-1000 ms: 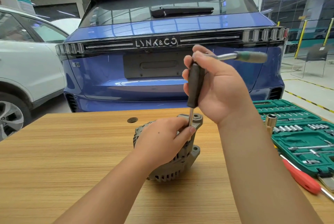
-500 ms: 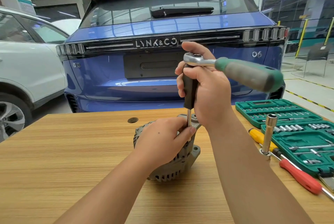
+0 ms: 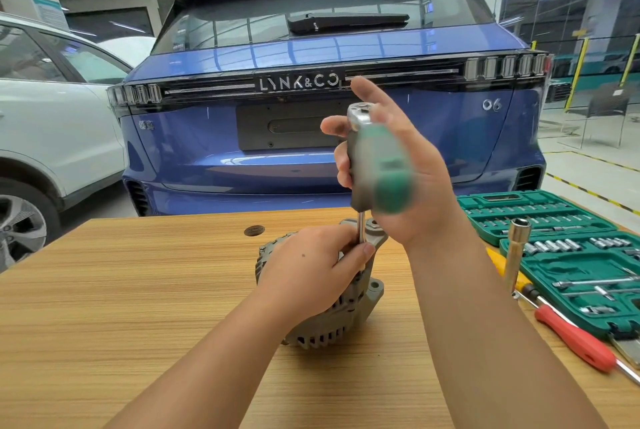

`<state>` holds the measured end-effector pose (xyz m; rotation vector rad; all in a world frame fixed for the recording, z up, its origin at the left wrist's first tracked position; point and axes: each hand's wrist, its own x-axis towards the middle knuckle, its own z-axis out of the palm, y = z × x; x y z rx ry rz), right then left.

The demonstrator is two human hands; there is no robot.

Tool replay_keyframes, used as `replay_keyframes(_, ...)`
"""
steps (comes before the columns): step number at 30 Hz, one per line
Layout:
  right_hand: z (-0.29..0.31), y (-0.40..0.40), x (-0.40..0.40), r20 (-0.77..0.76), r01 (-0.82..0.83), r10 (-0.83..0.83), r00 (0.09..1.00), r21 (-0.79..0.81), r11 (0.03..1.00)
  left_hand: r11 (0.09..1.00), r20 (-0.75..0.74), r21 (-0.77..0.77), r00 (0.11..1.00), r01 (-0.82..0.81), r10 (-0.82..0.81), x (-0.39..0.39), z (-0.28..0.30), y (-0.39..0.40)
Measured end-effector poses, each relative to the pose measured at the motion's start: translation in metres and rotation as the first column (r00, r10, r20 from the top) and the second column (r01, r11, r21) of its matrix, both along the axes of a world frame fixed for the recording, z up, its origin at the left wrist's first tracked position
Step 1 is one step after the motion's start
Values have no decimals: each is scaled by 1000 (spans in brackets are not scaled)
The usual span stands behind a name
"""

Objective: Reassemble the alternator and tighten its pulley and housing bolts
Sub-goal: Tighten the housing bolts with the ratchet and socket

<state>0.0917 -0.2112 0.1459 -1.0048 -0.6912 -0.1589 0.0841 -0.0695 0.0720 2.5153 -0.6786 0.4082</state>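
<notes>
Left hand (image 3: 311,276) pinches the extension shaft (image 3: 361,232) on the alternator (image 3: 346,317); right hand (image 3: 398,165) grips the ratchet (image 3: 375,165); tilting could slip the socket off the bolt.

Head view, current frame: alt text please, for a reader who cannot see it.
A person's right hand grips a green-handled ratchet on an upright extension bar, while the left hand steadies the alternator on a wooden table. A green socket set lies right; a blue car is parked behind.

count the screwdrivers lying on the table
2: a red-handled screwdriver at the right edge beside the green socket case, and a yellow-handled screwdriver behind the upright socket. More may be hidden.
</notes>
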Motion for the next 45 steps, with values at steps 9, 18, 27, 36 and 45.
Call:
replay_keyframes(9, 8, 3, -9, -191, 360, -363, 912, -49, 932, 1000, 20, 9, 1000, 23, -23, -1, 0, 2)
replay_keyframes(18, -2, 9, -5, 224, 414, -392, 892, -56, 909, 1000, 26, -4, 1000, 17, -16, -1, -1, 1)
replay_keyframes(27, 5, 6, 1, 202, 123, -98, 974, -116, 986, 1000, 9, 3, 1000, 11, -11, -1, 0, 0)
replay_keyframes(36, -1, 11, -6, 106, 284, -280, 954, -28, 958, 1000, 16, 9, 1000, 8, -9, 0, -1, -1)
replay_keyframes(45, 8, 4, -10, -200, 104, -97, 975, 26, 994, 999, 38, 35, 999, -2, 1, 1, -1, 0)
